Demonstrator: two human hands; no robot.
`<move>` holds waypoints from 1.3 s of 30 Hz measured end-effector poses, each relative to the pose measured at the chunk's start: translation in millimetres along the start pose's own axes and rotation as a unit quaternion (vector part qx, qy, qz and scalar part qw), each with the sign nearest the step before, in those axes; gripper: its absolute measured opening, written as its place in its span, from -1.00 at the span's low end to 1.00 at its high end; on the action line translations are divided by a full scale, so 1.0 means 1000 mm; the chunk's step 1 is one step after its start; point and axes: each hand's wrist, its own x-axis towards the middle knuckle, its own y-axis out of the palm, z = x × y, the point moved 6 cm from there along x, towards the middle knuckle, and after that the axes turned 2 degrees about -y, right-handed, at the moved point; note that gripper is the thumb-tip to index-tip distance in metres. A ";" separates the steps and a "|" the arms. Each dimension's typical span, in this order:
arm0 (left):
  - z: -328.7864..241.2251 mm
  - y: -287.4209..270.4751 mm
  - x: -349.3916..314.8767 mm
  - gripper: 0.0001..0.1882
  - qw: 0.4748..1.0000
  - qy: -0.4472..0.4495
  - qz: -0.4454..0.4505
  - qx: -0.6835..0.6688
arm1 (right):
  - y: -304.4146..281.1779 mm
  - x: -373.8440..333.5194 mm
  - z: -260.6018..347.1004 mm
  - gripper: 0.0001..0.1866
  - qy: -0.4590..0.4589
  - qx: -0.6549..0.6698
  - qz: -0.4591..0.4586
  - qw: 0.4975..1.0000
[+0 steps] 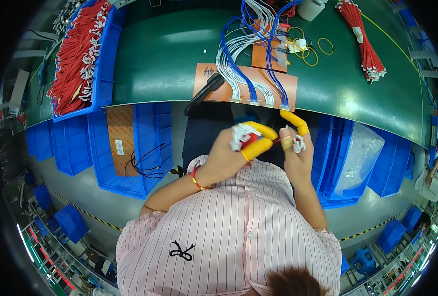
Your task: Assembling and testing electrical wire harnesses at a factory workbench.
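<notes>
Both hands are close together in front of my striped shirt, just short of the bench edge, with yellow finger covers on some fingers. My left hand [225,157] is closed round several red wires with white connectors [239,136], whose white ends stick out above the fist. My right hand [297,160] pinches a few white connectors [299,144] between thumb and fingers. Dark red wire shows between the two hands, partly hidden by the fingers. Beyond them, an orange board [204,81] at the bench edge carries white wires [236,64] and blue wires [275,74] ending in connectors.
A blue bin [108,54] full of red wires [78,54] stands on the green bench [162,54] at left. A tied red wire bundle [361,42], yellow rubber bands [326,46] and a black-handled tool [204,93] lie there too. Blue crates [152,143] sit below, both sides.
</notes>
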 end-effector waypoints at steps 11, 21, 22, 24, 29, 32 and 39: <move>-0.013 -0.001 -0.001 -0.74 0.966 0.205 -0.025 0.153 | 0.026 0.000 0.011 -0.51 -0.072 -0.107 0.133 0.983; -0.004 0.000 0.005 -0.71 0.984 0.141 0.001 0.107 | 0.030 0.008 0.023 -0.56 -0.202 -0.230 0.138 0.942; -0.002 -0.001 0.005 -0.73 0.978 0.148 0.009 0.145 | 0.033 0.008 0.023 -0.55 -0.214 -0.234 0.137 0.938; 0.002 -0.006 0.004 -0.75 0.985 0.131 -0.034 0.104 | 0.037 0.009 0.021 -0.52 -0.240 -0.241 0.137 0.930; -0.001 -0.007 0.004 -0.73 0.987 0.149 -0.043 0.036 | 0.034 0.011 0.022 -0.75 -0.174 -0.152 0.169 0.958; -0.012 -0.002 0.007 -0.75 0.994 0.074 -0.052 -0.055 | 0.032 0.011 0.017 -0.79 -0.057 -0.076 0.207 0.974; -0.007 -0.033 0.013 -0.64 0.972 0.076 -0.011 -0.221 | -0.024 -0.001 -0.032 -0.82 0.130 0.084 0.249 0.956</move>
